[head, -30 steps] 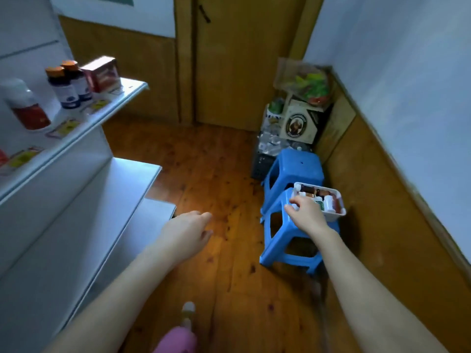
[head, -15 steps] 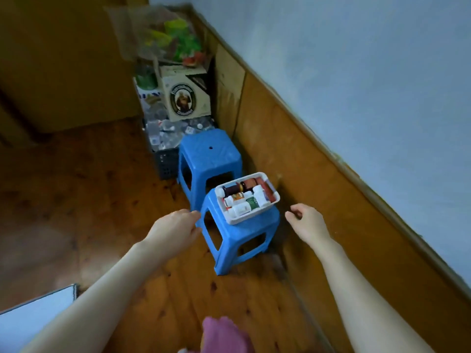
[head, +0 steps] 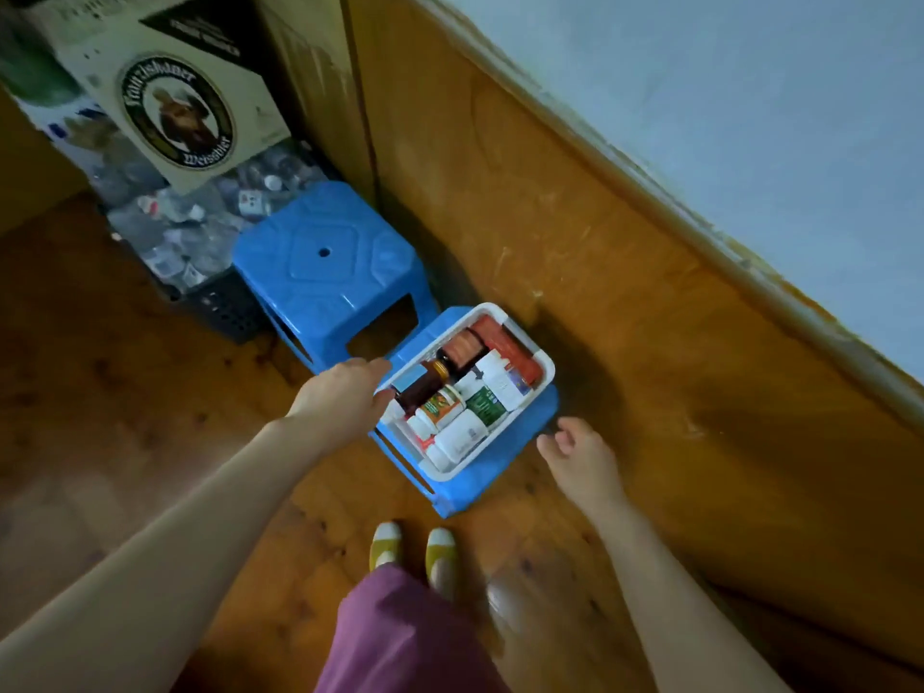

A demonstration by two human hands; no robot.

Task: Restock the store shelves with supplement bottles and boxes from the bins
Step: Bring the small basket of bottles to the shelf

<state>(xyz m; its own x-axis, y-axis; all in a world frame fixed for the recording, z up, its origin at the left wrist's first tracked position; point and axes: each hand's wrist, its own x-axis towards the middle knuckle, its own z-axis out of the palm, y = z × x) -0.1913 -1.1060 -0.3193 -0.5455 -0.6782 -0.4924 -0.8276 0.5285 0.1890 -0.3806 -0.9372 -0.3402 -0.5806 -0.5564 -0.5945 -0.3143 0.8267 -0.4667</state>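
Now leaning in much closer than half a second ago, looking almost straight down into the white bin point(head: 505, 435) and not from far back. Reaching with the left hand point(head: 345, 395), bringing it from beside the stool up to the bin's left rim, touching it there with straight fingers, keeping that grip apart and holding nothing. Hanging the right hand point(head: 582, 457) just off the bin's near right corner, keeping its grip loose and apart too, holding nothing. Most likely getting ready to pick from the bin or lift all of it, with nothing taken out yet. Finding the bin sitting on top of the near blue stool point(head: 500, 475), close by the wooden wall point(head: 600, 272), with a second blue stool point(head: 325, 262) just behind. Seeing its long side running from the near left, by the yellow shoes point(head: 440, 547), out to the far right, at the wall. Seeing the supplement bottles point(head: 460, 437) lying on their sides inside, mostly along that same line, the pale ones showing white caps toward the shoes
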